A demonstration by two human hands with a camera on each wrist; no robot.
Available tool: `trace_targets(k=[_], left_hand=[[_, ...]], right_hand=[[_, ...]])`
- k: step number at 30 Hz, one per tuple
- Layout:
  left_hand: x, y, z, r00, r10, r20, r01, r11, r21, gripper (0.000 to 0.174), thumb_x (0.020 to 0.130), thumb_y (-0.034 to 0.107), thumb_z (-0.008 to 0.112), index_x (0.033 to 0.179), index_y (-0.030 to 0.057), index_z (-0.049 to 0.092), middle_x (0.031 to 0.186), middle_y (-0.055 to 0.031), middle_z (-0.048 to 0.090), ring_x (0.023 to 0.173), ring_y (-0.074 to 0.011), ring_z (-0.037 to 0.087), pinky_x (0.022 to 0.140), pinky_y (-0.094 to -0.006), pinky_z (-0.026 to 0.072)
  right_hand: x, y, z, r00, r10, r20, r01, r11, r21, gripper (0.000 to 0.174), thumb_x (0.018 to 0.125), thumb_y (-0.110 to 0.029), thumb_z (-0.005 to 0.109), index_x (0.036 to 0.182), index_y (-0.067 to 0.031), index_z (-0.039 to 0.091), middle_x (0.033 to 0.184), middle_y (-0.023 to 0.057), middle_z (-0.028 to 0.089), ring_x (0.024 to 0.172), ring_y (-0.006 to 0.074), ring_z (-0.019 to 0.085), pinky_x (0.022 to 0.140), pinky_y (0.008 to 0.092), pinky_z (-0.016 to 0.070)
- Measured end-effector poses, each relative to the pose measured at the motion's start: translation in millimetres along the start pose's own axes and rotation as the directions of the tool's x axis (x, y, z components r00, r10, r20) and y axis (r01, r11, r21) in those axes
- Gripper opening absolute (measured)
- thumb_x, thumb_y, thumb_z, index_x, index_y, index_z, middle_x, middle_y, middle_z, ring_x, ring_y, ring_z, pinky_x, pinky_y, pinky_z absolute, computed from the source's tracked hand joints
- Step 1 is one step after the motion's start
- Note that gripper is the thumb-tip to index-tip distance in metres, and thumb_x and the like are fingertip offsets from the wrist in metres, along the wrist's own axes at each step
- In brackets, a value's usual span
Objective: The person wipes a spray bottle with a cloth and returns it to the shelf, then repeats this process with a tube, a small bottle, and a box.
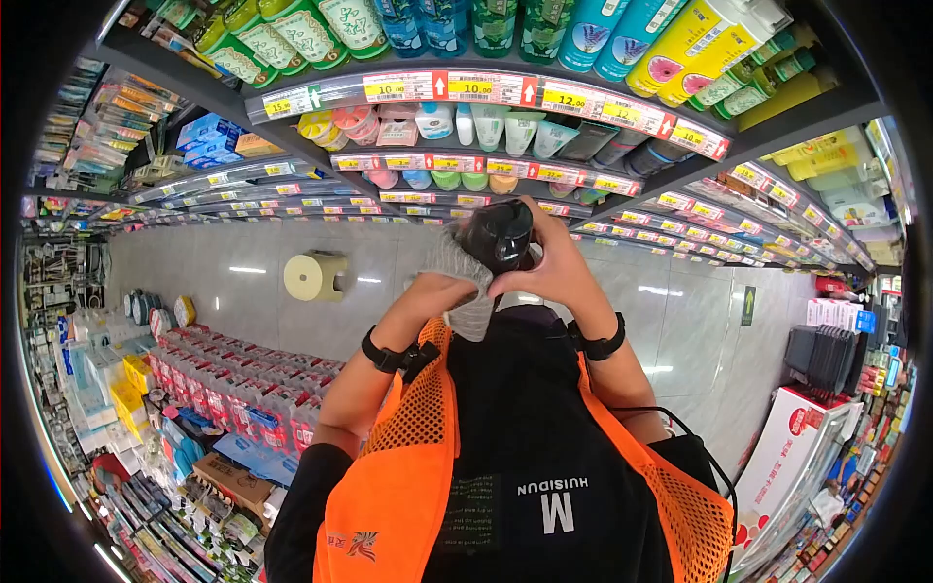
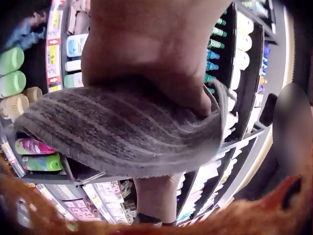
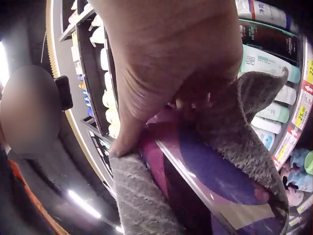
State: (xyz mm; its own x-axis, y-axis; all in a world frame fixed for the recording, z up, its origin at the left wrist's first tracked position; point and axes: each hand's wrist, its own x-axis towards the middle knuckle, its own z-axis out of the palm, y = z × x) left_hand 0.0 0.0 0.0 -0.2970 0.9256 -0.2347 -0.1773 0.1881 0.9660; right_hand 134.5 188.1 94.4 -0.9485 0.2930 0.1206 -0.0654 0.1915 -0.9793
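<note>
In the head view both hands meet in front of the chest around a dark, glossy bottle [image 1: 503,233]. The right wrist view shows its side as purple and blue with a pale band [image 3: 244,215]. My left hand [image 1: 442,290] grips a grey striped cloth [image 1: 465,267], which lies against the bottle. Seen from the left wrist, the cloth [image 2: 117,134] spreads below the hand [image 2: 146,49] and hides the bottle. My right hand [image 1: 556,262] holds the bottle from the other side, its fingertips partly hidden. Cloth [image 3: 134,196] flanks the bottle on both sides there.
A shelf of large bottles [image 1: 583,34] with price tags runs overhead, with tubes [image 1: 520,131] on a lower tier. A pale yellow stool [image 1: 313,277] stands on the grey floor at left. Red packs [image 1: 228,379] fill the lower left; a white carton [image 1: 792,466] stands lower right.
</note>
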Motion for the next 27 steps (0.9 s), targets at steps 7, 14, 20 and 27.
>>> trace_targets(k=[7,14,20,27], left_hand=[[6.5,-63.5,-25.6,0.976,-0.115,0.182,0.166,0.940,-0.296,0.073,0.083,0.014,0.084,0.148,0.0065,0.050,0.142,-0.0087,0.060,0.127,-0.0189,0.061,0.113,-0.0373,0.0475],[-22.3,-18.6,-16.1,0.984,-0.168,0.058,0.177,0.951,-0.253,0.033,0.092,0.010,0.076,0.119,-0.0053,0.066,0.108,-0.0128,0.073,0.101,-0.0233,0.072,0.080,-0.0396,0.0612],[-40.1,29.3,-8.7,0.916,-0.400,0.022,0.320,0.698,-0.640,0.023,0.096,0.011,0.072,0.110,-0.0059,0.066,0.093,-0.0135,0.073,0.087,-0.0262,0.074,0.068,-0.0427,0.0650],[-39.3,14.2,-17.0,0.944,-0.285,0.167,0.316,0.925,-0.212,0.022,0.096,0.017,0.076,0.110,-0.0004,0.072,0.096,-0.0007,0.072,0.084,-0.0112,0.068,0.071,-0.0292,0.0557]], right_hand=[[7.6,-24.2,-9.9,0.998,0.026,0.051,-0.022,0.997,-0.073,0.088,0.056,-0.030,0.104,0.129,-0.0039,0.062,0.111,0.0057,0.069,0.099,0.0142,0.061,0.088,0.0319,0.0470],[1.7,-16.5,-4.9,0.991,0.120,0.053,-0.119,0.993,-0.026,0.083,0.058,-0.021,0.102,0.128,-0.0019,0.062,0.123,0.0101,0.073,0.116,0.0179,0.068,0.103,0.0344,0.0505],[2.6,-7.8,-1.6,0.997,0.075,0.034,-0.078,0.990,0.119,0.082,0.060,-0.017,0.100,0.129,-0.0007,0.059,0.119,0.0114,0.074,0.113,0.0184,0.069,0.102,0.0352,0.0516],[2.7,-4.2,-19.6,0.991,0.017,-0.135,0.033,0.932,0.361,0.078,0.068,-0.008,0.095,0.135,0.0010,0.056,0.121,0.0124,0.073,0.111,0.0181,0.069,0.101,0.0344,0.0538]])
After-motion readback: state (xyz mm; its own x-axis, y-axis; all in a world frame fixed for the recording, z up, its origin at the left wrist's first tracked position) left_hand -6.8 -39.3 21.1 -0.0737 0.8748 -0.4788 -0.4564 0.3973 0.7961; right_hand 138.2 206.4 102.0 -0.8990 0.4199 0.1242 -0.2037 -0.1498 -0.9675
